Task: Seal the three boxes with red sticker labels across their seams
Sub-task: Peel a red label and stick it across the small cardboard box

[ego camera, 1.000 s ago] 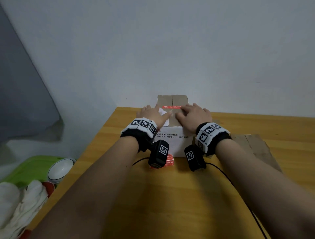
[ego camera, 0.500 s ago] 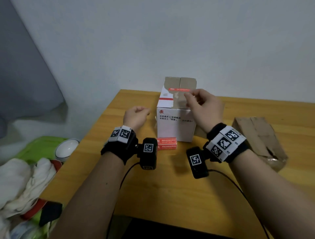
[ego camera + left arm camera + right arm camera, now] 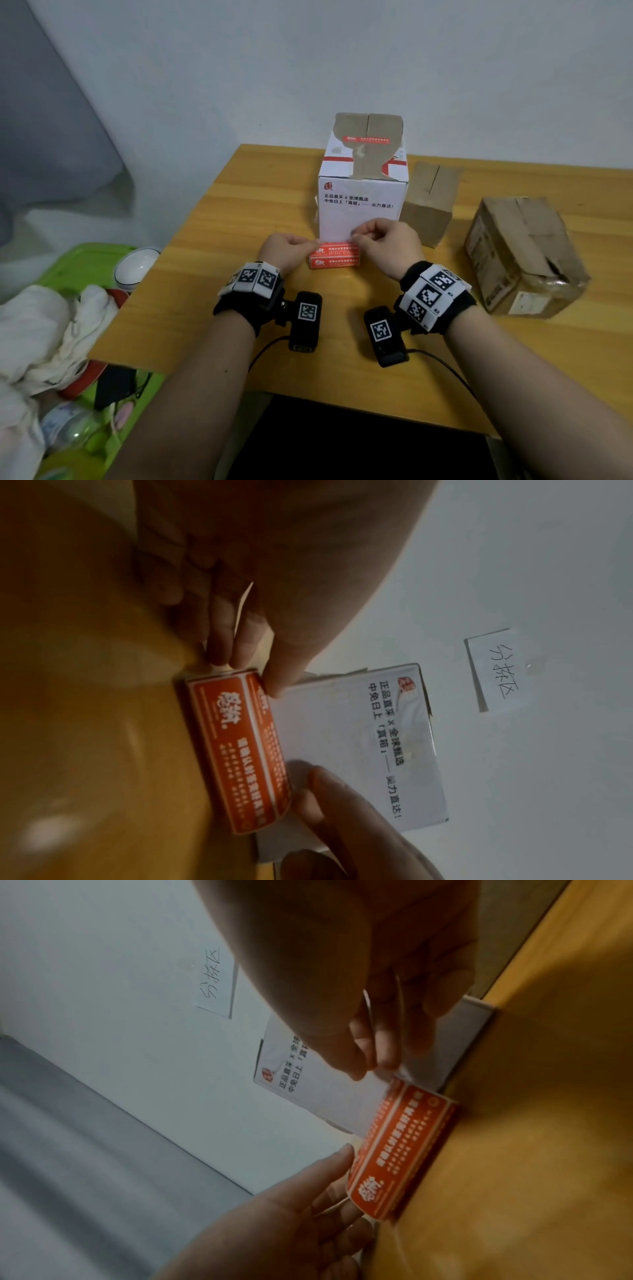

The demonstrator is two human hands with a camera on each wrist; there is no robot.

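Note:
A white printed box stands on the wooden table, with a red sticker label across its top seam. Two brown cardboard boxes, one small and one larger, stand to its right and show no red label. A roll of red sticker labels lies against the white box's front. My left hand pinches the roll's left end. At the right end, my right hand pinches the pale edge of a label between thumb and forefinger.
A handwritten paper note is stuck on the wall behind the table. Left of the table, below its edge, a green bin holds a white bowl and white cloths. Wrist-camera cables trail over the near table.
Both hands left the top of the white box and came down to the sticker roll at its front. The view dropped and widened, bringing the two brown boxes into sight.

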